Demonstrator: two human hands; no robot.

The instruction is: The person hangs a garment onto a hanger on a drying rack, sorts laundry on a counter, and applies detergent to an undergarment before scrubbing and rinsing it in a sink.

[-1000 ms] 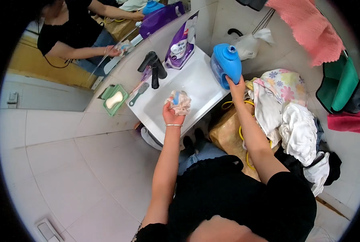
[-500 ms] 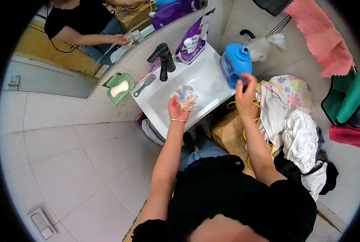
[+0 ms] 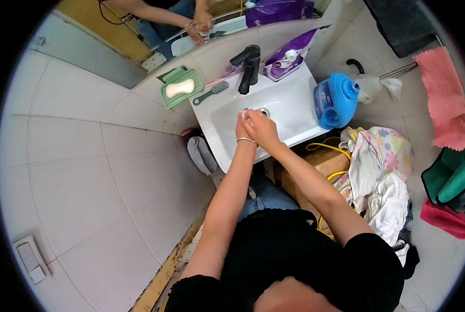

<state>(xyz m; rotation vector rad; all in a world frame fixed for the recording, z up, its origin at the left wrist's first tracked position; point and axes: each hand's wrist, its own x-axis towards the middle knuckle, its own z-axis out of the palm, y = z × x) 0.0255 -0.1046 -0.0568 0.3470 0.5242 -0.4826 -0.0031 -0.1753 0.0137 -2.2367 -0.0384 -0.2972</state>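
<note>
Over the white sink (image 3: 289, 104), my left hand (image 3: 241, 128) and my right hand (image 3: 262, 128) are pressed together, the right lying across the left. Both are closed round a small pale cloth (image 3: 244, 112); only a bit of it shows at the fingertips, and the rest is hidden. The black faucet (image 3: 249, 70) stands just beyond my hands. A grey-green brush (image 3: 211, 92) lies on the sink's left rim. On the right corner stands a blue detergent bottle (image 3: 336, 101) without a visible cap.
Left of the faucet, a green dish (image 3: 168, 100) holds white soap (image 3: 180, 88). A purple detergent bag (image 3: 289, 57) leans at the back wall. Laundry (image 3: 388, 200) is heaped at right, beside a yellow cord (image 3: 331, 149). A pink towel (image 3: 443, 99) hangs at far right.
My right hand has moved left from beside the blue bottle and closed over the left hand. The cloth, earlier spread in my left palm, is now mostly covered. The view has shifted.
</note>
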